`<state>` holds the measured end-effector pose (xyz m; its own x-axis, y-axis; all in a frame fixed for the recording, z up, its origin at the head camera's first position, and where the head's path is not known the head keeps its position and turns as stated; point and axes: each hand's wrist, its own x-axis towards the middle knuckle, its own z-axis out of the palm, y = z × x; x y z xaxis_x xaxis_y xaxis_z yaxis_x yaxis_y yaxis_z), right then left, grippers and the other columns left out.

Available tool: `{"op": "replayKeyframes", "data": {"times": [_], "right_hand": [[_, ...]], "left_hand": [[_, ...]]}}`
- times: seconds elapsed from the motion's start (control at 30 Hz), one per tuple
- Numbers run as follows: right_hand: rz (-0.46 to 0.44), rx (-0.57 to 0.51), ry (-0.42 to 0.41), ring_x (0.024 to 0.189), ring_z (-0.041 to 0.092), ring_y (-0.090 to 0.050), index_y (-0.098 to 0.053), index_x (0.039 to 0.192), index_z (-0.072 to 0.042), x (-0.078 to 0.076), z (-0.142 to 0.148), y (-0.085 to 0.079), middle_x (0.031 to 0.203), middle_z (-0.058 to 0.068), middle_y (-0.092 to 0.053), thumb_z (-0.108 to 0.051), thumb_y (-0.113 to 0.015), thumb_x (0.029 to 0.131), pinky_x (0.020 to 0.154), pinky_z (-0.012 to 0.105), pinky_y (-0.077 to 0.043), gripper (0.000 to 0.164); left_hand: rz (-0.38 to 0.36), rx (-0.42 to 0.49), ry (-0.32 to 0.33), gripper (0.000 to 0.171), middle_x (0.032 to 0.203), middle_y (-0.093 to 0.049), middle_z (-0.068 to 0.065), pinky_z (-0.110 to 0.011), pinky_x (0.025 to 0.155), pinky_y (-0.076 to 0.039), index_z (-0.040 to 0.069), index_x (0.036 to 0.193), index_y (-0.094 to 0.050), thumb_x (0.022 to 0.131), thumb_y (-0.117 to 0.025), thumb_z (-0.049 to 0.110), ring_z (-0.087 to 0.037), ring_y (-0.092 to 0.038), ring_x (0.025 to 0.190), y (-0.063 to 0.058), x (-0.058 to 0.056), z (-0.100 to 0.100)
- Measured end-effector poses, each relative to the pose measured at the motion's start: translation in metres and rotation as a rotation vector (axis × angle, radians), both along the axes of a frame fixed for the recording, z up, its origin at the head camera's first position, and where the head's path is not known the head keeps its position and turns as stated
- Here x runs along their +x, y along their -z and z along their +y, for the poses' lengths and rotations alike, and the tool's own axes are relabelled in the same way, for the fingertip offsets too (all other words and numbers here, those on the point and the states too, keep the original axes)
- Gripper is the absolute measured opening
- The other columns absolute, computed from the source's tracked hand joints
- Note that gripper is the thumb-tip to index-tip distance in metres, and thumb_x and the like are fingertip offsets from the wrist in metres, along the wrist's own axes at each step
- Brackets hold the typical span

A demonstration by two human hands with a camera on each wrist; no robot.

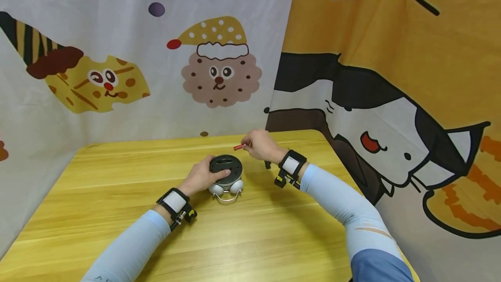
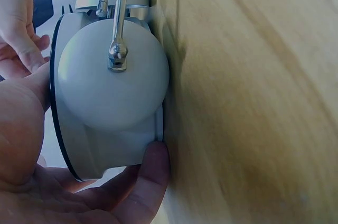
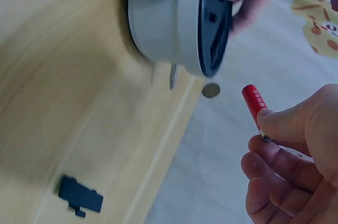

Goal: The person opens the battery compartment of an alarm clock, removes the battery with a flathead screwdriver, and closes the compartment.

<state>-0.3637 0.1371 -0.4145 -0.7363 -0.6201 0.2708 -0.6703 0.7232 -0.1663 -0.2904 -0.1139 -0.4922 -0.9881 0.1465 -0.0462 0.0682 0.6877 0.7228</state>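
A white twin-bell alarm clock (image 1: 226,170) lies face down on the table, its black back up and its bells toward the person. My left hand (image 1: 200,176) grips it by the side, thumb across the back and fingers around the rim (image 2: 154,171). In the back an elongated recess shows in the head view. My right hand (image 1: 261,144) pinches a red battery (image 3: 254,105) between thumb and fingertips, a little beyond and to the right of the clock. One metal end of the battery shows by the fingertips in the right wrist view.
A small black battery cover (image 3: 80,195) lies on the wooden table (image 1: 250,238), right of the clock and below the right hand. Printed curtains (image 1: 129,119) hang behind the table's far edge and along its right side.
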Motion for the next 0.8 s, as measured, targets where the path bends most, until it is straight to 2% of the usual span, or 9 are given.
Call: {"op": "replayKeyframes", "data": {"times": [0.2, 0.43, 0.8], "right_hand": [[-0.003, -0.017, 0.069, 0.088, 0.023, -0.078, -0.089, 0.112, -0.008, -0.004, 0.021, -0.002, 0.102, 0.008, -0.086, -0.015, -0.082, 0.103, 0.077, 0.036, -0.062, 0.013], [-0.046, -0.031, 0.128, 0.087, 0.020, -0.080, -0.090, 0.113, -0.007, -0.012, 0.052, 0.011, 0.105, 0.009, -0.088, -0.014, -0.081, 0.104, 0.075, 0.033, -0.064, 0.014], [-0.127, -0.055, 0.249, 0.086, 0.020, -0.073, -0.088, 0.115, -0.007, -0.018, 0.092, 0.026, 0.106, 0.011, -0.088, -0.016, -0.080, 0.104, 0.072, 0.029, -0.051, 0.017]], "left_hand": [[-0.006, -0.001, 0.005, 0.095, 0.161, -0.061, -0.031, -0.063, 0.121, -0.052, 0.002, 0.166, -0.046, 0.101, -0.079, 0.062, -0.048, -0.062, 0.147, 0.002, -0.001, 0.000], [-0.009, -0.004, 0.005, 0.094, 0.163, -0.059, -0.031, -0.064, 0.122, -0.051, 0.002, 0.168, -0.044, 0.102, -0.078, 0.061, -0.049, -0.060, 0.149, 0.000, 0.000, -0.001], [-0.015, -0.013, 0.007, 0.095, 0.165, -0.057, -0.032, -0.065, 0.124, -0.050, 0.002, 0.169, -0.043, 0.103, -0.077, 0.060, -0.050, -0.059, 0.151, -0.004, 0.002, -0.001]]}}
